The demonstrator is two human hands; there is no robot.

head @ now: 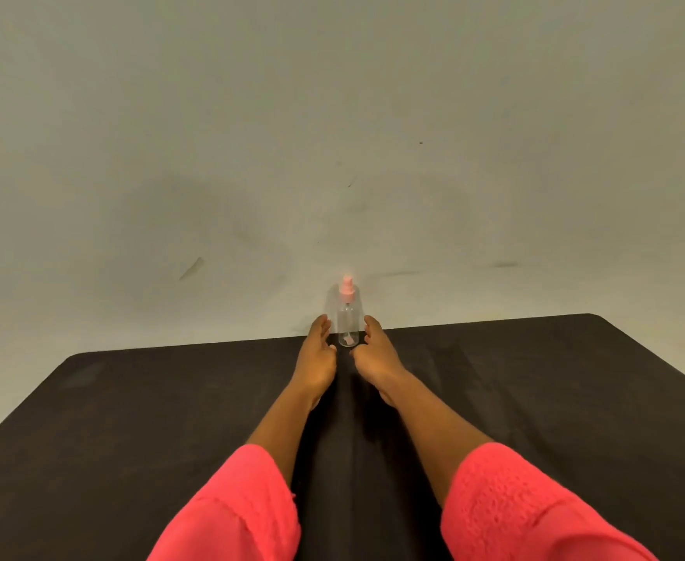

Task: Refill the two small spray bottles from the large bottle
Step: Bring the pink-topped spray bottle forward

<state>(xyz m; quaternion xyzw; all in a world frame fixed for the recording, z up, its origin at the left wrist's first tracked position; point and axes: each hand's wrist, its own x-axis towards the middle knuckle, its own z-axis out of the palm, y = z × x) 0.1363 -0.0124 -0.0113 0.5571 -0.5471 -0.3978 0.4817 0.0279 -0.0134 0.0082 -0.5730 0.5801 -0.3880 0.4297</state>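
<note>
Spray bottle (348, 327): small, clear, upright between the two hands, just past both thumbs, at the far edge of the table (130, 419).
Left hand (319, 354): fingers loosely spread, gripping nothing, just beside the bottle's wall; I cannot tell whether it touches.
Right hand (377, 354): likewise unclenched, flanking the opposite side.
Pump top (347, 287): pink, above the fingertips.
Handling: looks empty, so probably very light and easily tipped; thin, smooth plastic, likely slightly springy.
Hold: wrap one hand round the mid-body and twist the pink collar with the other.
</note>
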